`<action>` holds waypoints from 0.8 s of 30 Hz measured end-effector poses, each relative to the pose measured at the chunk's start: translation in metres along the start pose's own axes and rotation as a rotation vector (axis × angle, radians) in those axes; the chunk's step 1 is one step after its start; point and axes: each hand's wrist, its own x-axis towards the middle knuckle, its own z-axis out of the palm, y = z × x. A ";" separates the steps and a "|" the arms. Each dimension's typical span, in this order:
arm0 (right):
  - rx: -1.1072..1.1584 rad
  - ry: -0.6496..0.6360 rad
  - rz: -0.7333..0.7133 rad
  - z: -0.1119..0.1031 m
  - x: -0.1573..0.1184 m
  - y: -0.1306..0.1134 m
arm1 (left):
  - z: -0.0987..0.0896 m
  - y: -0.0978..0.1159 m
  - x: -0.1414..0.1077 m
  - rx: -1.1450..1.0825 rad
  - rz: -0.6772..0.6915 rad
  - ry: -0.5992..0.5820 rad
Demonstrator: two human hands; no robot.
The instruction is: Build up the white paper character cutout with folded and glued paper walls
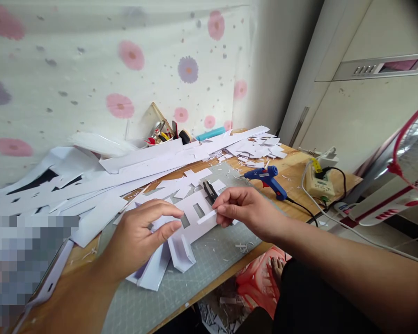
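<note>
Head view: my right hand (238,207) is pinching one strip (206,217) over the panel (199,234). My left hand (141,232) is curving near two folded pieces (183,255), thumb and index standing apart. The mat (209,266) is offering bare room toward the table's (294,163) front edge. One glue gun (270,178) and one black tool (209,190) are lying beyond; handles (175,129) are rising behind, their container mostly hidden.

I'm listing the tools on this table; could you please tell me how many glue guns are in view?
1: the blue glue gun lies on the wooden table, just beyond the right hand. Any under the white paper would be hidden.
</note>
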 end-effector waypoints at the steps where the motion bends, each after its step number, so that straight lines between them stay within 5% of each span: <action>1: 0.010 -0.004 -0.010 0.005 -0.001 0.002 | 0.001 0.003 0.000 -0.012 0.020 -0.034; 9: 0.008 0.036 -0.073 0.030 -0.002 0.015 | 0.009 0.007 -0.004 -0.059 0.037 -0.054; 24: -0.206 0.102 -0.151 0.032 -0.002 0.020 | 0.007 0.011 0.003 0.026 0.021 -0.048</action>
